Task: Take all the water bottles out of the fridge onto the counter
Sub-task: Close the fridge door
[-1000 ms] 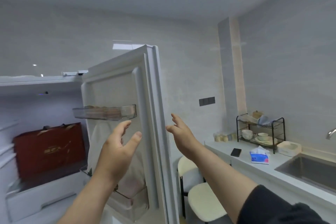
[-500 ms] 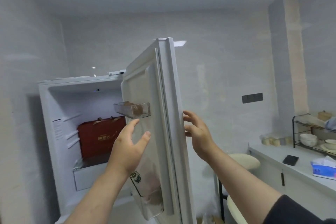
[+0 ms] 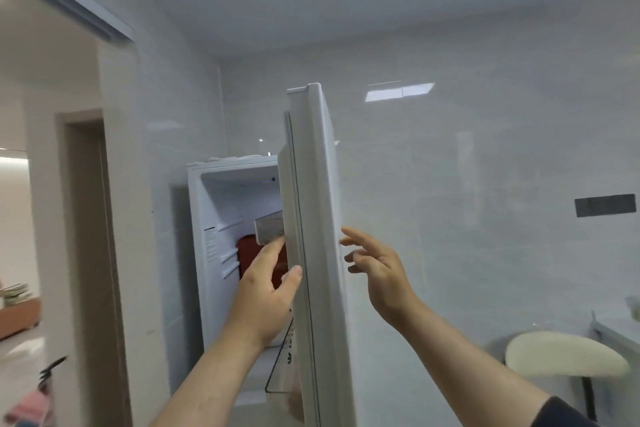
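Head view: one tall white fridge (image 3: 207, 218) stands upright, far centre, its one door (image 3: 318, 201) swung edge-on toward us. Two hands flank the door, loose-fingered, holding nothing: left hand (image 3: 266, 295), right hand (image 3: 377, 270). One red box (image 3: 247, 253) inside.

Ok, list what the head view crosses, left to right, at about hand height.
Doorway → fridge's left wall → left hand → fridge door → right hand → stool.
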A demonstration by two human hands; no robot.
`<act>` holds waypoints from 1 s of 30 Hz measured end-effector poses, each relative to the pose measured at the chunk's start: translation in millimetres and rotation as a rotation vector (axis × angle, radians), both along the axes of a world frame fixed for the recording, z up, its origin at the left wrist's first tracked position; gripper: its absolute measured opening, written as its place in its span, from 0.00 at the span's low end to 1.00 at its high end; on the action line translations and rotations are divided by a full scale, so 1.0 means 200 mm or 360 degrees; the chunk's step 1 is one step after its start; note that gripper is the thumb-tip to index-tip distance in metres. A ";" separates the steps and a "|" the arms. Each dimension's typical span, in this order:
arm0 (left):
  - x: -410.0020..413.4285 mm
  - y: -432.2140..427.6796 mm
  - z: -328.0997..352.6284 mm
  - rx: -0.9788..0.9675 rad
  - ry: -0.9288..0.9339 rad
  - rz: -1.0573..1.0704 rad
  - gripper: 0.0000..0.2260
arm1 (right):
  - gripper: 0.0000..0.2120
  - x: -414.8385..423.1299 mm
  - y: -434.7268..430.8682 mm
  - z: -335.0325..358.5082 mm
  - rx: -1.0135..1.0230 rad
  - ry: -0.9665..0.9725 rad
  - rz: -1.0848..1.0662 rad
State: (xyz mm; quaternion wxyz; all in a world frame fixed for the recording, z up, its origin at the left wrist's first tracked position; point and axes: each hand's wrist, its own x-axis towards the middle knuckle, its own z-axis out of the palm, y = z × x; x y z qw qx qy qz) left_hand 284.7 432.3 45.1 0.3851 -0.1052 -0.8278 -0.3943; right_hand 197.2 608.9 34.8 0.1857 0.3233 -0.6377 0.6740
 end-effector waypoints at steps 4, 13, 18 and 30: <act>-0.08 -0.20 0.00 0.0044 0.0028 0.0059 0.23 | 0.24 -0.09 -0.25 -0.01 0.0034 0.0100 0.0001; -0.29 -0.76 0.10 -0.0036 0.0073 0.0275 0.43 | 0.25 -0.31 -0.87 0.08 0.0465 0.0540 -0.0413; -0.42 -1.03 0.14 -0.0029 0.0098 0.0367 0.37 | 0.28 -0.48 -1.09 0.15 0.0708 0.0546 -0.0586; -0.84 -1.42 0.12 -0.0327 0.0146 0.0888 0.40 | 0.30 -1.05 -1.24 0.22 0.1146 0.0608 -0.0905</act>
